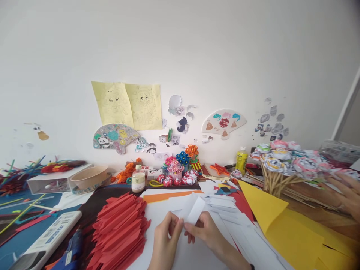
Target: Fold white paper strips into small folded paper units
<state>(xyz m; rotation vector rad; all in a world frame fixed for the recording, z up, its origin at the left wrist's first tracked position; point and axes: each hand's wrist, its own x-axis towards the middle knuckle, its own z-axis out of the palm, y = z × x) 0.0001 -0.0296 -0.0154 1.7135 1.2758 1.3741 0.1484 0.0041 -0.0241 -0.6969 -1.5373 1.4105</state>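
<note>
Hands, left hand and right hand, pinch a white paper strip with closed fingertips, mid-fold; finished red folded pieces stack left, unfolded white strips remain right.

Only the person's two hands and the lower parts of the forearms enter the head view from the bottom edge. The left hand is bare: no glove, no ring that can be made out, no sleeve reaching the wrist. The right hand is likewise ungloved, its fingernails short and unpainted as far as the view tells. At the right wrist a small dark edge shows (a band or a cuff; too little is in view to tell which).
</note>
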